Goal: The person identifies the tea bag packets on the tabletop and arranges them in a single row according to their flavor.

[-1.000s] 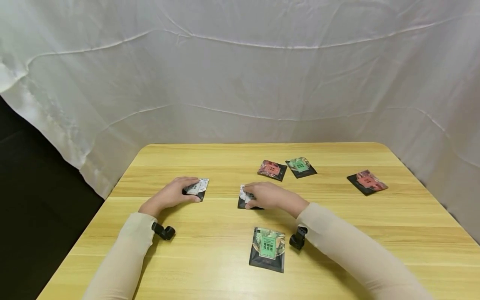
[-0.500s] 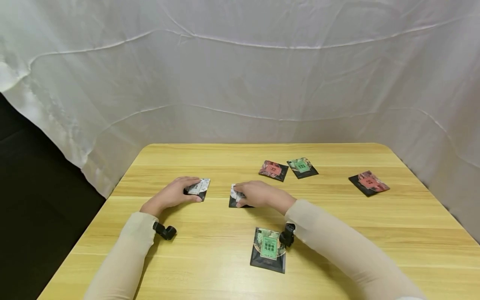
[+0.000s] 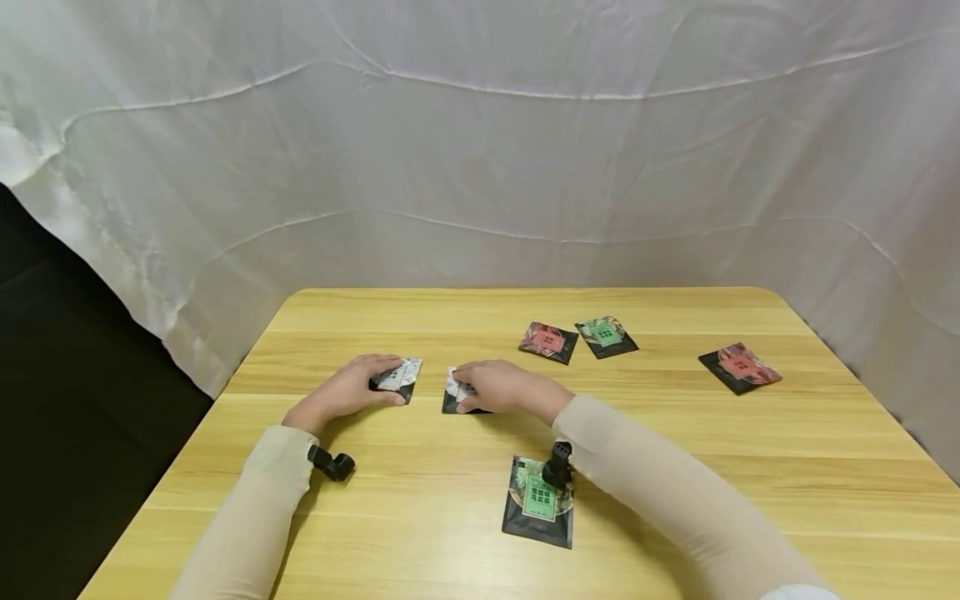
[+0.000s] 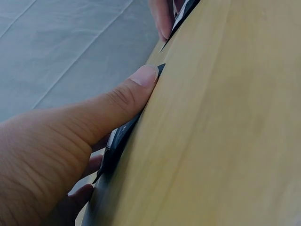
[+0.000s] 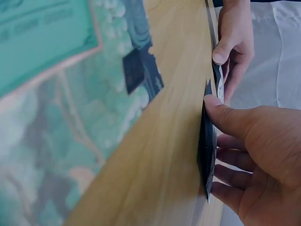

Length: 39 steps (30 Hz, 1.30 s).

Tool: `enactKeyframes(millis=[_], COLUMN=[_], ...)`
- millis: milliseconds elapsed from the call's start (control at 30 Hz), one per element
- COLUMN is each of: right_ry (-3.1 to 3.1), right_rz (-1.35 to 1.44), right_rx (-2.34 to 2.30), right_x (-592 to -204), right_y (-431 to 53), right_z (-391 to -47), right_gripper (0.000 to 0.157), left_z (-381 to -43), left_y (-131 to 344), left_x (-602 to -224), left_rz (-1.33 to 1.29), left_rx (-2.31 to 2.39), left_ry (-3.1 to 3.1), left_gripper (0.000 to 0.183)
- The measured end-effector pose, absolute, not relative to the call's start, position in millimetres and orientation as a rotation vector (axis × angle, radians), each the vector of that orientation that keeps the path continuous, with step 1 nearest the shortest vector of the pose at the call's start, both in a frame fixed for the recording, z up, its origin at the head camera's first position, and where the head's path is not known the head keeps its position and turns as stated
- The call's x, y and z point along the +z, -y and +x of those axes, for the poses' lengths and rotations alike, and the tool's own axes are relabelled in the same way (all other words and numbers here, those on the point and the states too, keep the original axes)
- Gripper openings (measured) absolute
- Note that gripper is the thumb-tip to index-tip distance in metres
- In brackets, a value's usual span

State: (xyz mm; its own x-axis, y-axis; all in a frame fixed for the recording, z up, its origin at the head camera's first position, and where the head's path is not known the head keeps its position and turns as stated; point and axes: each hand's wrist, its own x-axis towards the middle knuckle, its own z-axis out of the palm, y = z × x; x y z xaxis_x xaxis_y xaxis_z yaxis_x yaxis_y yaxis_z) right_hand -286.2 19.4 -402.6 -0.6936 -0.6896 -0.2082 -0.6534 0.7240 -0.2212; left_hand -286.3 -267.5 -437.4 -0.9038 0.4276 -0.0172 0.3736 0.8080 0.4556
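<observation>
- The left hand (image 3: pixel 347 392) lies on a white-faced sachet (image 3: pixel 395 379) at the left middle of the wooden counter (image 3: pixel 465 321); its fingers curl over the sachet's far edge and its thumb (image 4: pixel 123 96) presses along the near edge, so it grips the sachet flat against the wood.
- The right hand (image 3: pixel 498 387) lies just to the right of it, on a second white-faced sachet (image 3: pixel 454 392); in the right wrist view its thumb (image 5: pixel 230 117) is set on one edge of this dark-backed sachet (image 5: pixel 207 155) and its fingers curl under the other, holding it on the counter.
- The two held sachets lie side by side, near each other but apart, with bare wood between them.
- A green sachet (image 3: pixel 539 502) lies flat nearer the person, under the right forearm, partly hidden by the black wrist camera (image 3: pixel 558 467).
- Farther back, a red sachet (image 3: pixel 547 341) and a smaller green sachet (image 3: pixel 605 335) lie just beside each other.
- Another red sachet (image 3: pixel 739 367) lies well apart, toward the right edge.
- A white cloth (image 3: pixel 480 142) hangs behind the counter.
</observation>
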Motion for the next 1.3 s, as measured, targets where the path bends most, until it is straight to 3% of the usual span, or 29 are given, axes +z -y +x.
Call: enactKeyframes(millis=[1300], right_ry=[-2.761], right_rz=[-1.136], right_rx=[-0.130], right_x=[-414], right_y=[13], right_z=[-303], right_gripper=[0.069], left_z=[-285], left_y=[265], left_x=[-437], left_rz=[0.710], left_rx=[0.675], left_ry=[-2.885], left_gripper=[0.080])
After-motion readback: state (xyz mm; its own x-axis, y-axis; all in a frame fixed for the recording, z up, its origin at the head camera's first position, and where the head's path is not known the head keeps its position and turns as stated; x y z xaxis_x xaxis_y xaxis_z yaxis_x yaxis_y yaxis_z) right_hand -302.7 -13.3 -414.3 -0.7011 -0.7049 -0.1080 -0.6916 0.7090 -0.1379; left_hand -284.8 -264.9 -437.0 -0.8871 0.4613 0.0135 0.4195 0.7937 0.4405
